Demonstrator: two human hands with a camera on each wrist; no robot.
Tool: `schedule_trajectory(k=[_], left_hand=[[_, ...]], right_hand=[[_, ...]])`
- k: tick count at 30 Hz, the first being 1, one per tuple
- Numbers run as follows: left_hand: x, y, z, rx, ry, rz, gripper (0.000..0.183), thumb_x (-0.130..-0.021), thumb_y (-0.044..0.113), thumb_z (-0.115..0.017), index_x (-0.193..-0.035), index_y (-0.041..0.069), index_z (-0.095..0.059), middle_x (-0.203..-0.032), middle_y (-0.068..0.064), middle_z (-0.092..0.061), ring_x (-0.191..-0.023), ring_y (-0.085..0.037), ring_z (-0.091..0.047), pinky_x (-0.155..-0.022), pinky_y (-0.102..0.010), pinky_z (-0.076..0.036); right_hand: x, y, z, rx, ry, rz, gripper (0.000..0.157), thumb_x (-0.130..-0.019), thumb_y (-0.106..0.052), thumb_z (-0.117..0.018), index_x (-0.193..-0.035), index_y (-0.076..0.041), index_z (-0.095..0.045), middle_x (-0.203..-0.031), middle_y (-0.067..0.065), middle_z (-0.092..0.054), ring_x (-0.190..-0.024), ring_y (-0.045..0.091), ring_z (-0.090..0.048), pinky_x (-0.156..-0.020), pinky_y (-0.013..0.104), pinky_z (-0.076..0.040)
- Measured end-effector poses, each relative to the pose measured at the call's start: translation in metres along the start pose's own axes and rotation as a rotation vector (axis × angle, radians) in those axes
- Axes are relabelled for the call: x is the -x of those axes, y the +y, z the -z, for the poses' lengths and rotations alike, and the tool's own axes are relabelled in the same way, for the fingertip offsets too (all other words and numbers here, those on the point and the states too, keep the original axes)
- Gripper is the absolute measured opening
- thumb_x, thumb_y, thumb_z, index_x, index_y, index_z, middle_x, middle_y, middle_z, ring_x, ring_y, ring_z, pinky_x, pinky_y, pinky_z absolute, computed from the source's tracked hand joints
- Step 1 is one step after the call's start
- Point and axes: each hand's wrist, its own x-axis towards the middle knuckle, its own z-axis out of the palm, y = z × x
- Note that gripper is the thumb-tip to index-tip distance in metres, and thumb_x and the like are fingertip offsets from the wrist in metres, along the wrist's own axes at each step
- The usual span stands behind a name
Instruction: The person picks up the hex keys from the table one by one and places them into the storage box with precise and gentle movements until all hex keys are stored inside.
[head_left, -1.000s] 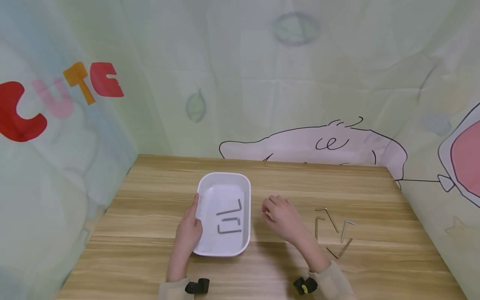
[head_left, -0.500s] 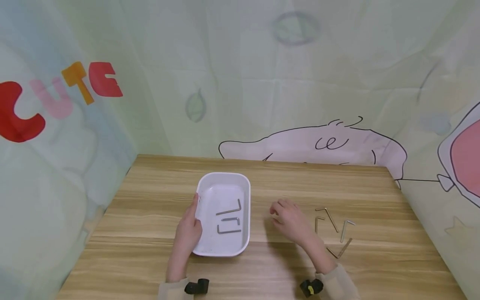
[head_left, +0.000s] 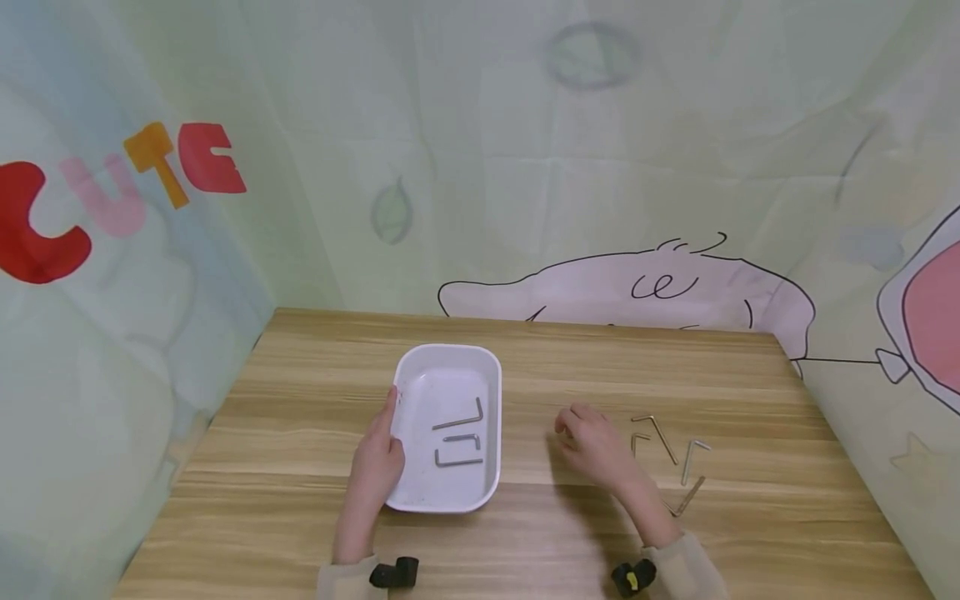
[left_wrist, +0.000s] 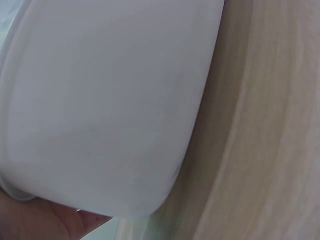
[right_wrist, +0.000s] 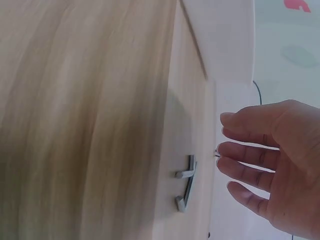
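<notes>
My left hand grips the left side of a white rectangular tray on the wooden table. In the left wrist view, the tray's wall hides most of that hand. Three L-shaped metal hex keys lie apart inside the tray, one being the lowest hex key. My right hand hovers between the tray and several loose hex keys at the right. Its fingers are loosely bent and hold nothing, as the right wrist view of the hand confirms. The right forearm partly covers the nearest loose keys.
The wooden table ends at a back edge against a printed cloth backdrop. More cloth hangs on the left and right sides. Each wrist carries a small black camera, such as the right camera.
My right hand has moved rightward and slightly nearer to me, away from the tray toward the loose hex keys. My left hand, the tray and the keys have stayed in place.
</notes>
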Motion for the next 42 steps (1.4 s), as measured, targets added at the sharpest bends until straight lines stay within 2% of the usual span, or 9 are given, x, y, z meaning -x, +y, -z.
schedule_trajectory(k=[13, 27, 42], left_hand=[[-0.001, -0.001, 0.0, 0.003, -0.005, 0.001, 0.067, -0.095, -0.002, -0.036, -0.155, 0.013, -0.013, -0.157, -0.022, -0.025, -0.144, -0.041, -0.026, -0.117, -0.053, -0.025], [0.0, -0.002, 0.0, 0.016, 0.002, -0.009, 0.067, -0.094, -0.002, -0.036, -0.155, 0.013, -0.014, -0.157, -0.021, -0.026, -0.144, -0.039, -0.026, -0.118, -0.052, -0.025], [0.002, 0.001, 0.0, 0.006, 0.019, -0.011, 0.066, -0.094, -0.002, -0.037, -0.155, 0.013, -0.017, -0.156, -0.021, -0.027, -0.143, -0.04, -0.027, -0.118, -0.052, -0.025]], right_hand=[[0.001, 0.016, -0.002, -0.003, -0.026, -0.059, 0.017, -0.075, -0.009, -0.076, -0.088, -0.01, -0.065, -0.084, 0.0, -0.063, -0.082, 0.018, -0.058, -0.076, 0.042, -0.051], [0.0, 0.025, -0.01, 0.006, -0.044, -0.045, 0.017, -0.075, -0.008, -0.075, -0.085, -0.011, -0.062, -0.079, -0.002, -0.057, -0.075, 0.015, -0.051, -0.069, 0.035, -0.046], [0.0, 0.021, -0.011, 0.067, -0.044, -0.035, 0.016, -0.075, -0.007, -0.075, -0.083, -0.011, -0.062, -0.08, -0.002, -0.057, -0.078, 0.019, -0.055, -0.071, 0.04, -0.049]])
